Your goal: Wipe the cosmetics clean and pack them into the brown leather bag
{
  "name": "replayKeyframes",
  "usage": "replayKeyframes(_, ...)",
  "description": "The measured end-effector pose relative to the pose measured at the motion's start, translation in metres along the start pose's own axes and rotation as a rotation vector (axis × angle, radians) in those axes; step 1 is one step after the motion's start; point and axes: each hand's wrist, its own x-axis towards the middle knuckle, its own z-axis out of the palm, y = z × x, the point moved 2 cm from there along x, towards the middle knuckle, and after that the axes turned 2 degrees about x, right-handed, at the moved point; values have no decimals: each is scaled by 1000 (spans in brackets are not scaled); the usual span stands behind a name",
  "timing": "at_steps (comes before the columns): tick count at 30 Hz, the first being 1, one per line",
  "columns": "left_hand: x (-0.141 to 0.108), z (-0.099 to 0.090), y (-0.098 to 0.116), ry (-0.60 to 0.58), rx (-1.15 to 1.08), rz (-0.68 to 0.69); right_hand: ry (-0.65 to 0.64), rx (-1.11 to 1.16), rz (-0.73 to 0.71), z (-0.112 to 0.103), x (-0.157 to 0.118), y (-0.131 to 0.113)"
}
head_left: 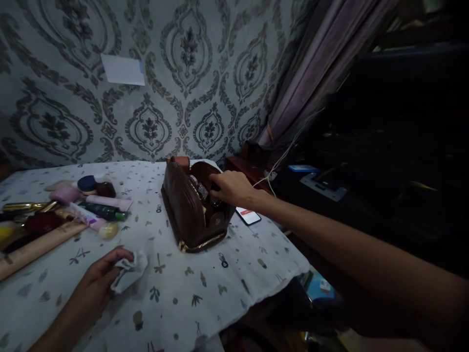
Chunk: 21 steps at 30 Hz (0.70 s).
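A brown leather toiletry bag with a gold zip stands unzipped on the patterned cloth, several small items inside it. My right hand reaches into its opening from the right. The fingers are curled at a dark item there, which I cannot make out. My left hand rests low over the cloth, pinching a crumpled white tissue. Left of the bag lies a pile of cosmetics, with a pink tube, a dark green tube and a jar with a blue lid.
A lit phone lies right of the bag, near the table's right edge. The white printed tablecloth covers the table. Behind it is a patterned wall with a paper on it. A white cable hangs by the purple curtain.
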Motion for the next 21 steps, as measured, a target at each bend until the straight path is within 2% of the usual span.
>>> replayKeyframes(2,0,-1,1,-24,17,-15,-35,-27,-3,0,3,-3)
replayKeyframes(6,2,-2,1,6,43,-27,-78,-51,-6,-3,4,-9)
replayKeyframes(11,6,-5,-2,-7,27,-61,-96,-90,-45,1,5,-12)
replayKeyframes(15,9,-9,-6,22,43,-22,-84,-103,-107,2,6,-9)
replayKeyframes(21,3,-1,-6,86,42,46,-164,-189,-207,-4,5,-11)
